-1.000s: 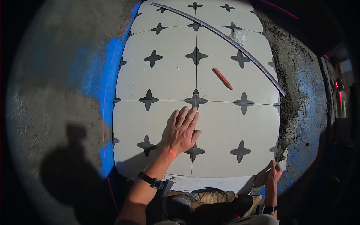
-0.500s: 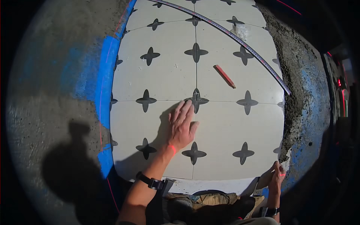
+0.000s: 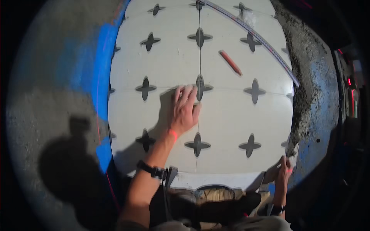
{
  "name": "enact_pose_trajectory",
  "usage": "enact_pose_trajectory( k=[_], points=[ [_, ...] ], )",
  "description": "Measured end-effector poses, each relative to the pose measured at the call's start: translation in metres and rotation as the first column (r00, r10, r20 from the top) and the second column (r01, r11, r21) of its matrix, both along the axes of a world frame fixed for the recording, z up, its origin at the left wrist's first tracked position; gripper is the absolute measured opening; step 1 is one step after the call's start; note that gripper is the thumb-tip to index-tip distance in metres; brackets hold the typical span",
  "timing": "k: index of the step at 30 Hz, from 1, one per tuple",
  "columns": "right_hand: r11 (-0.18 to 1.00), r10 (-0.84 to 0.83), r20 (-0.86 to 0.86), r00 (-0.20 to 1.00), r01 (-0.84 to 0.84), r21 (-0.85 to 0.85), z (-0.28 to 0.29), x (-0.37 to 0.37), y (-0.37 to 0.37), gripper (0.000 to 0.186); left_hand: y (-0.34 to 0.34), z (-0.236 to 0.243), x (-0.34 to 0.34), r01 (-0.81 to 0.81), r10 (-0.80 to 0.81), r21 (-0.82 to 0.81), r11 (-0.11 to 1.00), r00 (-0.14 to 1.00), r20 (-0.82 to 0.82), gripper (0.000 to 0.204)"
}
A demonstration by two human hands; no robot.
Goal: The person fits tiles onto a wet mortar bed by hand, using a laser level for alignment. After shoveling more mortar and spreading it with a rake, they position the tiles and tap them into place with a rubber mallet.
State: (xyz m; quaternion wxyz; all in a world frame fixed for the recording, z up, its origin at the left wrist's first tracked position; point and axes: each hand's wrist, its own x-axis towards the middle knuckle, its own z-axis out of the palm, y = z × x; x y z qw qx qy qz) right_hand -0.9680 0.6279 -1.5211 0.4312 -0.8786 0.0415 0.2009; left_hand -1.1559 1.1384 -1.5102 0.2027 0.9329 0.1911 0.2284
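Note:
My left hand rests on the cream floor tiles, which carry dark four-petal motifs. Its fingers are stretched and slightly bent, the tips beside the motif where the tile joints cross. Down at the near right corner, my right hand has its fingers closed at the edge of the nearest right tile; their undersides are hidden. A flat red carpenter's pencil lies on the tile beyond, to the right of my left hand. Farther out, a long graduated measuring strip slants across the tiles to their right edge.
Rough grey mortar borders the tiles on the right. Blue tape or membrane runs along their left side, beside a grey floor with my shadow on it. Red laser lines cross the left border and both wrists. A white strip edges the near side.
The view has shifted, so tiles, pencil and strip sit higher in the picture. My left hand keeps its place at the joint, its fingers a little more bent. My right hand stays at the corner.

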Motion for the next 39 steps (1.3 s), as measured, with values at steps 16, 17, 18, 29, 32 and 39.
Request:
enact_pose_trajectory(
  k=[16,17,18,29,32,39],
  points=[
    [0.998,0.019,-0.025,0.999,-0.017,0.059,0.004,-0.040,-0.010,0.035,-0.016,-0.014,-0.042,-0.009,0.009,0.026,1.000,1.000,-0.013,0.044],
    [0.998,0.026,-0.026,0.999,-0.024,0.060,0.004,-0.042,-0.008,0.035,-0.017,-0.012,-0.045,-0.023,0.024,0.026,0.999,0.999,-0.032,0.044],
    [0.996,-0.015,-0.044,0.999,0.018,0.083,0.005,-0.045,-0.005,0.036,-0.019,-0.014,-0.048,-0.029,0.030,0.025,0.999,0.999,-0.029,0.044],
    [0.989,-0.131,-0.052,0.990,0.134,0.063,-0.003,-0.053,-0.018,0.039,-0.041,-0.008,-0.075,0.008,-0.005,0.079,0.997,0.999,-0.038,0.050],
    [0.986,-0.138,-0.072,0.988,0.144,0.082,0.003,-0.055,-0.011,0.037,-0.046,0.001,-0.080,0.015,-0.009,0.101,0.995,0.998,-0.056,0.050],
    [0.993,-0.115,0.031,0.993,0.114,0.041,-0.001,-0.040,-0.012,0.038,-0.045,0.012,-0.066,0.024,-0.021,0.051,0.998,0.998,-0.053,0.050]
  ],
)
